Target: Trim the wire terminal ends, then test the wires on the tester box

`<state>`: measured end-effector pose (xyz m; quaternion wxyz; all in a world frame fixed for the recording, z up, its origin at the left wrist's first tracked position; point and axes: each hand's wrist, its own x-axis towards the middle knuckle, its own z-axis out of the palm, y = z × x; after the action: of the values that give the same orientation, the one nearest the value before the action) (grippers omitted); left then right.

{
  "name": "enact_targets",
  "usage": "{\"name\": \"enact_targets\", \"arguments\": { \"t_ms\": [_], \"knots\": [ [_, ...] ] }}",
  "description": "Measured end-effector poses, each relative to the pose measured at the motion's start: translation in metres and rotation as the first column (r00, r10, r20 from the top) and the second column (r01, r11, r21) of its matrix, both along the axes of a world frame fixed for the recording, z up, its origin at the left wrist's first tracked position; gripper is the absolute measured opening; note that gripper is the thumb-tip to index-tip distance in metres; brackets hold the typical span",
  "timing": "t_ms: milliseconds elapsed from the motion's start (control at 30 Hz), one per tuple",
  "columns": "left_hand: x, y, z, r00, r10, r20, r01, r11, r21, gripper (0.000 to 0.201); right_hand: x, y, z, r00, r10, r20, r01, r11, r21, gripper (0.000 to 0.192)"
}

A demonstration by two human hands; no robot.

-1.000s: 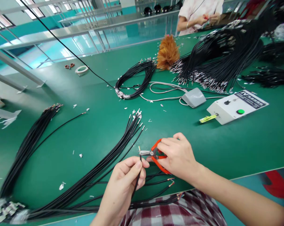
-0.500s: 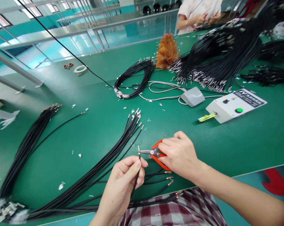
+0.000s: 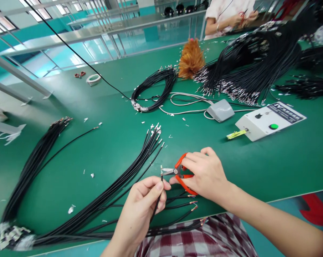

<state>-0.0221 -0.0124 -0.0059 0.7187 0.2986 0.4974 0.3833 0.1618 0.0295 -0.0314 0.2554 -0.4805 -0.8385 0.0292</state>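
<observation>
Head view: our left hand pinches black cable, just left of red-handled snips. Cable end pokes up, crosswise at snips' tip. Our right hand wraps round snips; left hand nearer cable end.

Black cable: pinched near-upright in left fingers, pale tip projecting above them. Red-handled snips: in right fingers, blades at cable tip.

From afar I see, left of the white box, a grey pedal and a fluffy orange duster.
</observation>
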Motion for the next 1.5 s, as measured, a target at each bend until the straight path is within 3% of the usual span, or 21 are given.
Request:
{"name": "enact_targets", "arguments": {
  "t_ms": [433, 533, 600, 667, 733, 800, 867, 1067, 1233, 1400, 1500],
  "knots": [
    [0.001, 0.000, 0.000, 0.999, -0.050, 0.020, 0.050, 0.999, -0.010, 0.021, 0.005, 0.001, 0.000, 0.992, 0.075, 0.101, -0.082, 0.994, 0.073, 0.034],
    [0.001, 0.000, -0.003, 0.999, -0.037, 0.001, 0.037, 0.999, -0.004, 0.022, 0.008, 0.000, -0.002, 0.990, 0.139, -0.031, -0.138, 0.990, 0.036, 0.034],
    [0.003, 0.001, -0.005, 0.998, -0.024, -0.064, 0.026, 0.999, 0.025, 0.023, 0.011, -0.002, -0.001, 0.964, 0.101, -0.246, -0.128, 0.987, -0.096, 0.037],
    [0.005, 0.001, -0.006, 0.988, -0.021, -0.152, 0.031, 0.997, 0.065, 0.024, 0.014, -0.004, 0.001, 0.883, -0.061, -0.465, -0.106, 0.940, -0.324, 0.035],
    [0.008, 0.002, -0.006, 0.973, -0.023, -0.229, 0.046, 0.994, 0.095, 0.026, 0.014, -0.006, 0.002, 0.760, -0.226, -0.609, -0.178, 0.829, -0.530, 0.028],
    [0.011, 0.002, -0.005, 0.960, -0.022, -0.280, 0.056, 0.992, 0.115, 0.027, 0.011, -0.009, 0.002, 0.631, -0.323, -0.705, -0.327, 0.714, -0.620, 0.026],
    [0.014, 0.002, -0.004, 0.946, -0.018, -0.325, 0.067, 0.988, 0.139, 0.026, 0.002, -0.012, 0.002, 0.519, -0.373, -0.769, -0.450, 0.646, -0.617, 0.030],
    [0.020, -0.005, -0.009, 0.829, 0.052, -0.556, 0.168, 0.926, 0.337, 0.020, -0.023, -0.022, 0.000, 0.328, -0.461, -0.825, -0.495, 0.659, -0.566, 0.029],
    [0.024, -0.010, -0.007, 0.712, 0.186, -0.677, 0.226, 0.852, 0.472, 0.020, -0.023, -0.025, -0.001, 0.197, -0.584, -0.787, -0.571, 0.584, -0.576, 0.028],
    [0.023, -0.009, -0.009, 0.747, 0.154, -0.647, 0.220, 0.861, 0.459, 0.020, -0.019, -0.028, -0.005, 0.124, -0.639, -0.759, -0.593, 0.565, -0.573, 0.028],
    [0.021, -0.007, -0.009, 0.799, 0.109, -0.592, 0.174, 0.899, 0.401, 0.019, -0.019, -0.028, -0.009, 0.137, -0.630, -0.764, -0.564, 0.585, -0.583, 0.028]
  ]
}}
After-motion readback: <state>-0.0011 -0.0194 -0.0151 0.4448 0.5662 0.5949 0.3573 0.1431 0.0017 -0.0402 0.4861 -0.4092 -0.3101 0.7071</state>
